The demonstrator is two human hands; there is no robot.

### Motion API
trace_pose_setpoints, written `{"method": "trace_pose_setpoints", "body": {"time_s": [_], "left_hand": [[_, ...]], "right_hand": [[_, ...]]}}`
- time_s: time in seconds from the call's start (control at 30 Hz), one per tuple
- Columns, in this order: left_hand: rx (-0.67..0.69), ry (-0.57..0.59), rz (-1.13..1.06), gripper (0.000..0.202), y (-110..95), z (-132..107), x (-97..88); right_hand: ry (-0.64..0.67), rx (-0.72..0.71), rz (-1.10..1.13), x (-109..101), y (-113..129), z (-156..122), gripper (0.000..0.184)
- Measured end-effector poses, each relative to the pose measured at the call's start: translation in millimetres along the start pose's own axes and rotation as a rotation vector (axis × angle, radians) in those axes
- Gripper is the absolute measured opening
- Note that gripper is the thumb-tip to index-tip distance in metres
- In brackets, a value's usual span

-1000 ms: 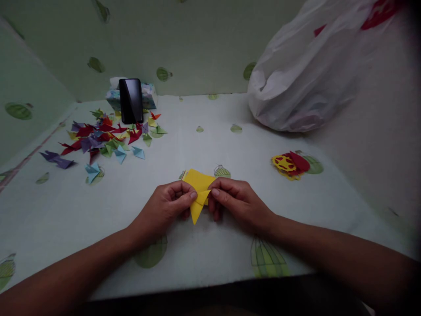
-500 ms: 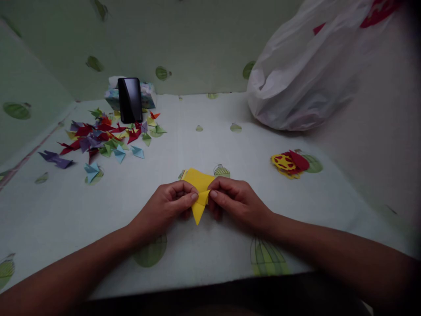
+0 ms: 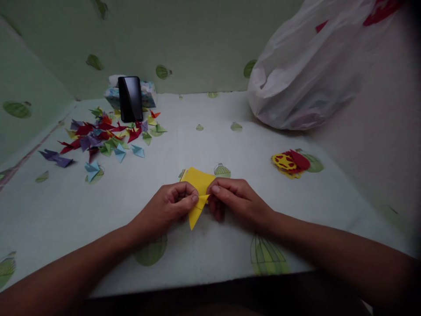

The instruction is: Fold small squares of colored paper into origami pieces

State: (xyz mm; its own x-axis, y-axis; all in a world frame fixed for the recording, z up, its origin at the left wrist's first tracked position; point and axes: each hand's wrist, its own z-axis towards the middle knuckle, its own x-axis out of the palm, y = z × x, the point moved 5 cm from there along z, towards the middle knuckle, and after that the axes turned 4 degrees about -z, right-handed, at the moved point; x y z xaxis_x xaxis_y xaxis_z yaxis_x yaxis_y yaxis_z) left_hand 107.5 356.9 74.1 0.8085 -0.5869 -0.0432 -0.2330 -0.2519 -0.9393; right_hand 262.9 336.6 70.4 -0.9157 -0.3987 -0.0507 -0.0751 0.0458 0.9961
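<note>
A folded yellow paper [image 3: 198, 184] is held just above the table's near middle, one pointed flap hanging toward me. My left hand [image 3: 167, 207] pinches its left side, thumb on top and fingers curled under. My right hand [image 3: 238, 202] grips the right side the same way, thumb tip close to the left thumb. Both hands are closed on the paper, which hides part of its lower fold.
A heap of small folded paper figures [image 3: 105, 136] in red, purple, blue and green lies at the back left. A black phone [image 3: 130, 98] leans on a tissue box [image 3: 146, 94]. A white plastic bag [image 3: 305, 70] fills the back right. Red and yellow paper pieces [image 3: 291, 162] lie at right.
The thumbs have shifted slightly on the paper, and the hanging yellow point has swung a little to the left. The hands stay in the same place.
</note>
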Motion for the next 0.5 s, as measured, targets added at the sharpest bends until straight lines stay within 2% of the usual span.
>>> {"method": "trace_pose_setpoints", "body": {"time_s": [0.2, 0.3, 0.5], "left_hand": [[-0.006, 0.027, 0.083, 0.021, -3.0, -0.2, 2.4], [0.005, 0.046, 0.106, 0.020, -4.2, 0.5, 3.5], [0.008, 0.076, 0.093, 0.022, -2.3, 1.0, 3.7]], "right_hand": [[0.078, -0.003, -0.125, 4.5, 6.6, -1.1, 0.033], [0.066, 0.012, -0.199, 4.8, 8.4, -1.4, 0.032], [0.062, 0.048, -0.188, 5.5, 7.4, -2.3, 0.033]]}}
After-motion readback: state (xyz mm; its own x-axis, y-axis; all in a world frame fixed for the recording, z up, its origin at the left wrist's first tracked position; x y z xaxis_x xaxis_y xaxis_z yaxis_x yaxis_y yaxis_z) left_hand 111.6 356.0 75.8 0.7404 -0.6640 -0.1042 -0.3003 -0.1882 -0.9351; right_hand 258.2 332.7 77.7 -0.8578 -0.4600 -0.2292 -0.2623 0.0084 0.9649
